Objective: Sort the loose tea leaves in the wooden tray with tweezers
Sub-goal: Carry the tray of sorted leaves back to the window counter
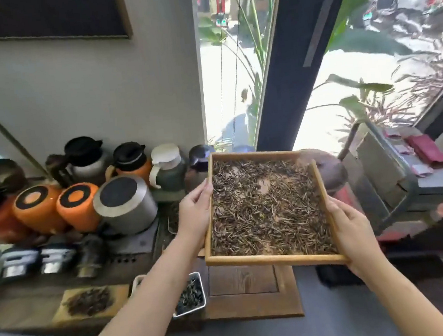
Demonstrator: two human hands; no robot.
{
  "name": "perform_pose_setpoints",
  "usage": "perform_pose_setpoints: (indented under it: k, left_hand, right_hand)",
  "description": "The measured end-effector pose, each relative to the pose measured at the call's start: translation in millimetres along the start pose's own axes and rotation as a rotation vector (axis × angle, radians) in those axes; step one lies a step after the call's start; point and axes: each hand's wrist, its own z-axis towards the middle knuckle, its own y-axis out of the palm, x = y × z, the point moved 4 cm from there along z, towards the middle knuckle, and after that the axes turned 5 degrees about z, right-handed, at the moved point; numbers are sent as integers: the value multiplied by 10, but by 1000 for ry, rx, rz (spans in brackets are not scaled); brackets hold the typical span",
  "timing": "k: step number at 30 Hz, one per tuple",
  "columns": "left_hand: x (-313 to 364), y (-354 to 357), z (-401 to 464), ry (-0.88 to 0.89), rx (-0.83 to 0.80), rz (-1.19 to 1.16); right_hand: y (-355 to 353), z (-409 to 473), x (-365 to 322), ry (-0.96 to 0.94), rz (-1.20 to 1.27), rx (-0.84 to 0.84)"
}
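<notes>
A square wooden tray (pixel 261 258) is held up in the air in front of me, tilted slightly. Loose brown tea leaves (pixel 262 212) cover most of its floor, with a small bare patch near the middle. My left hand (pixel 195 213) grips the tray's left rim, thumb over the edge. My right hand (pixel 354 233) grips the right rim near the front corner. No tweezers are visible.
Orange and steel thermos jugs (pixel 80 205) crowd the counter at left. Below the tray sit a dark wooden board (pixel 251 289), a small metal dish of dark leaves (pixel 190 295) and a pale wooden plate of tea (pixel 89 301). A machine (pixel 394 178) stands at right by the window.
</notes>
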Motion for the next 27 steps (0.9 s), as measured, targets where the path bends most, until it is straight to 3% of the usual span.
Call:
perform_pose_setpoints:
  k: [7, 12, 20, 27]
  left_hand:
    - [-1350, 96, 8, -41, 53, 130]
    - [-2020, 262, -33, -80, 62, 155]
    - [-2532, 334, -78, -150, 131, 243]
    - [-2755, 352, -34, -165, 200, 321]
  right_hand:
    - [17, -97, 1449, 103, 28, -1]
    - [-20, -209, 2100, 235, 77, 12]
    - [-30, -192, 2743, 416, 162, -40]
    - [-18, -65, 3043, 423, 189, -62]
